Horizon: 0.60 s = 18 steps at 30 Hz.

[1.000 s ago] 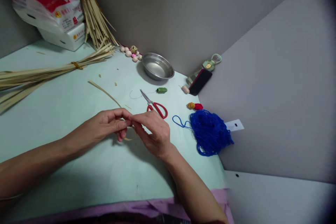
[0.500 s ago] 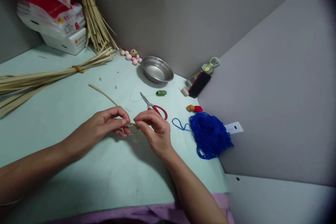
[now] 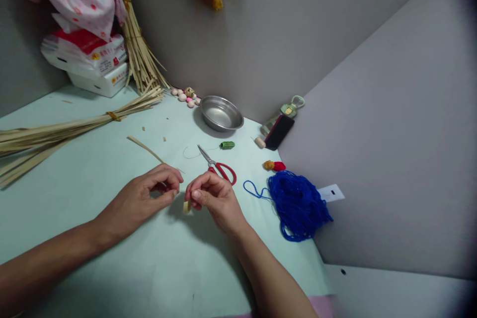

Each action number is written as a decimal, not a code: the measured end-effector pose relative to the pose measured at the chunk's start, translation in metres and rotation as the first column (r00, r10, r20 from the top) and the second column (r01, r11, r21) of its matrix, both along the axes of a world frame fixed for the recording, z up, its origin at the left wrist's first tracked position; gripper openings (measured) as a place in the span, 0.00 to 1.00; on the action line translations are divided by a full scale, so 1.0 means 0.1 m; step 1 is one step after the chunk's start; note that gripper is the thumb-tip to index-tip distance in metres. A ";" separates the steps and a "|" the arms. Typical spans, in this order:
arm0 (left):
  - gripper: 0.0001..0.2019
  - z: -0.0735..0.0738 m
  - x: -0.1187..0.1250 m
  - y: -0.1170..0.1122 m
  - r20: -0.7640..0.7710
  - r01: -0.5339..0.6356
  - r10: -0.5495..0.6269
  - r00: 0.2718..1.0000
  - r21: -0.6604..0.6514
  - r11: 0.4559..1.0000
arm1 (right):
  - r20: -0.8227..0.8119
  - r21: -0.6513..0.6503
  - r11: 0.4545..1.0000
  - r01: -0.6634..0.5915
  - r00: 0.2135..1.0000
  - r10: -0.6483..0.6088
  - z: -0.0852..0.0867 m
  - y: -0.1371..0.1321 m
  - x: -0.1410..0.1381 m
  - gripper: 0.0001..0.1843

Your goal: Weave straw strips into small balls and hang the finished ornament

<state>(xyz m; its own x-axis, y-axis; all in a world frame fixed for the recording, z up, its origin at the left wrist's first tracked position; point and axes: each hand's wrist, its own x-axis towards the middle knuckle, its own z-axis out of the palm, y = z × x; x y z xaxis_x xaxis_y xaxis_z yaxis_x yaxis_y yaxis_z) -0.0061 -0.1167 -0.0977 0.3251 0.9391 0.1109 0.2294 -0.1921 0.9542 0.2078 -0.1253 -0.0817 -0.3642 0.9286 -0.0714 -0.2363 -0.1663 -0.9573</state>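
Pinched in my right hand is a small pale straw piece, seemingly bent into a loop, which hangs below the fingertips. My left hand is just to the left, thumb and fingers curved apart with nothing visible between them. A loose straw strip lies on the table beyond the left hand. Red-handled scissors rest right behind my right hand. Near their blades lies a small green spool with a thin thread trailing from it.
A metal bowl stands near the back wall, beside several pale beads. Blue yarn lies at right, near a phone and a thread spool. Straw bundles and tissue packs occupy the left.
My hands have moved apart; the left has let go of the straw piece, which stays in the right. The camera has tilted up, so a red hanging ornament shows more fully at the top.
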 end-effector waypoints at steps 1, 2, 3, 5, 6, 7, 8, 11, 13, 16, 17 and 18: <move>0.12 0.00 0.00 0.00 -0.007 -0.009 0.009 1.000 0.005 1.000 | 0.014 -0.008 1.000 -0.002 1.000 0.002 0.00 0.01 0.01 0.20; 0.11 0.00 0.00 0.00 -0.015 -0.013 0.013 1.000 0.004 1.000 | 0.026 -0.014 1.000 -0.006 1.000 0.006 0.01 0.02 0.02 0.20; 0.10 0.00 -0.01 0.00 -0.023 -0.018 0.018 1.000 0.003 1.000 | 0.039 -0.018 1.000 -0.011 0.999 0.011 0.02 0.03 0.03 0.20; 0.09 0.00 -0.02 0.01 -0.031 -0.017 0.017 0.999 -0.001 1.000 | 0.066 -0.031 0.999 -0.018 0.998 0.020 0.04 0.04 0.05 0.20; 0.09 -0.01 -0.02 0.02 -0.030 -0.009 0.009 0.999 -0.004 1.000 | 0.079 -0.043 0.999 -0.016 0.997 0.019 0.05 0.04 0.05 0.21; 0.10 -0.02 -0.02 0.02 -0.027 0.004 -0.004 1.000 -0.009 1.000 | 0.091 -0.058 0.998 -0.010 0.996 0.015 0.05 0.04 0.05 0.22; 0.11 -0.03 -0.02 0.01 -0.023 0.015 -0.016 1.000 -0.013 1.000 | 0.098 -0.076 0.997 0.000 0.995 0.008 0.05 0.04 0.04 0.24; 0.12 -0.09 0.01 -0.05 -0.037 0.009 -0.008 0.999 0.034 0.999 | 0.113 -0.126 0.992 0.025 0.994 -0.010 0.05 0.03 0.02 0.26; 0.11 -0.13 0.03 -0.11 -0.069 -0.022 0.033 0.997 0.155 0.988 | 0.124 -0.141 0.990 0.028 0.992 -0.011 0.04 0.02 0.01 0.25; 0.07 -0.15 0.04 -0.18 -0.117 -0.016 0.068 0.991 0.402 0.915 | 0.152 -0.131 0.991 -0.006 0.988 0.026 0.04 0.01 0.01 0.22; 0.06 -0.16 0.04 -0.19 -0.129 -0.002 0.072 0.989 0.474 0.881 | 0.163 -0.120 0.992 -0.027 0.985 0.047 0.03 0.00 0.01 0.21; 0.06 -0.16 0.04 -0.19 -0.139 0.011 0.074 0.987 0.526 0.850 | 0.174 -0.111 0.993 -0.049 0.982 0.068 0.03 0.00 0.01 0.20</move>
<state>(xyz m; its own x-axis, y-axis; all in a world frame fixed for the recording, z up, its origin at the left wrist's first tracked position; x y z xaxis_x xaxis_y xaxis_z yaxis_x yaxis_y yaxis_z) -0.0020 -0.1358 -0.1134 0.3486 0.7649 0.5417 0.3745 -0.6435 0.6676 0.2092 -0.1255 -0.0785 -0.3908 0.8896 -0.2366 -0.0517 -0.2778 -0.9592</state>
